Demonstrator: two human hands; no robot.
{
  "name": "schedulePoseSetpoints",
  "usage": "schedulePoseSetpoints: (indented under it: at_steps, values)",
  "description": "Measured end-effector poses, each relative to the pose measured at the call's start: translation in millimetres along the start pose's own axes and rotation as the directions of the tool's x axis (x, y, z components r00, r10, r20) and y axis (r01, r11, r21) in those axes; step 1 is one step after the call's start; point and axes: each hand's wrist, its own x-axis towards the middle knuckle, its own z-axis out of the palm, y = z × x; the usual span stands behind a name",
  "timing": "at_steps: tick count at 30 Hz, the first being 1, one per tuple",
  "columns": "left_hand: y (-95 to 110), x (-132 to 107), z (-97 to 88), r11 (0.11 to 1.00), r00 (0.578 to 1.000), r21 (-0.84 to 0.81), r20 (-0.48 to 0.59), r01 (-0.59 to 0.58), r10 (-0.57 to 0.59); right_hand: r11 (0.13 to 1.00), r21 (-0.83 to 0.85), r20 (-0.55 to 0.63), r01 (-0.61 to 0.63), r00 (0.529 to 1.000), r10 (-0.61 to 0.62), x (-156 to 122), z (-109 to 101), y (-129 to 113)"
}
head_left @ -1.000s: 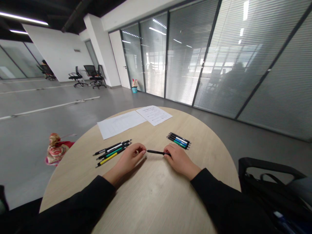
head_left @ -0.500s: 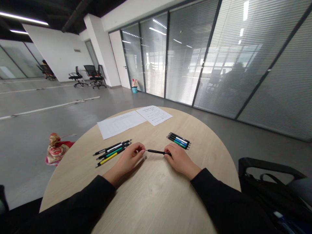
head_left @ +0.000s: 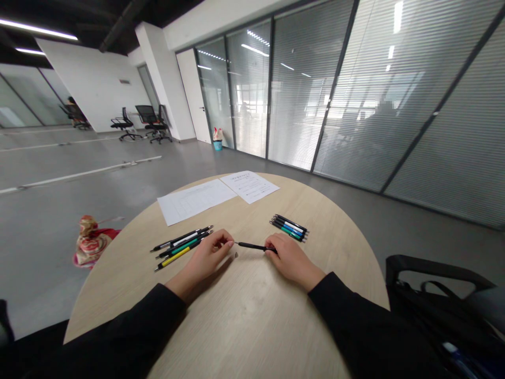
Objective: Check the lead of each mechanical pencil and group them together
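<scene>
A slim black pen is situated above the middle of the round bench of pale wood, between the two bare hands, and it lies almost level. The right hand has its grip closed around the right end of this pen, so that part of it is hidden by the fingers. The left hand has a narrow grip: thumb and finger are pinched on a thin pale tip at the other end; I cannot tell whether this tip is fixed to the pen or is a separate piece. A small dark piece rests on the bench, just beside the left fingers. Near the left hand, on its outer side, there is a loose group of long pens with black, white, green and yellow parts, laid slanting. Just beyond the right hand, a tight row of shorter-looking pens shows black, white, blue and green. At the far edge of the bench lie two white printed paper sheets, side by side. Both forearms wear black sleeves.
</scene>
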Motion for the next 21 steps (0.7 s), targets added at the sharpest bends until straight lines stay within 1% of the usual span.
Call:
schedulePoseSetpoints:
  at_steps: [8,14,21]
  values:
    - [4.0,0.2,0.6,0.999,1.0,-0.039,0.004,0.023,-0.022,1.0,0.015,-0.007,0.012,1.0,-0.012,-0.1,0.8,1.2]
    - [0.9,1.0,0.2,0.997,0.998,-0.07,0.051,0.03,-0.027,1.0,-0.01,-0.007,0.002,1.0,-0.002,-0.5,-0.1,0.9]
    - [-0.9,-0.3,0.2,0.992,0.998,-0.109,0.047,0.057,-0.053,1.0,-0.008,0.015,-0.012,1.0,0.012,-0.5,1.3,-1.7]
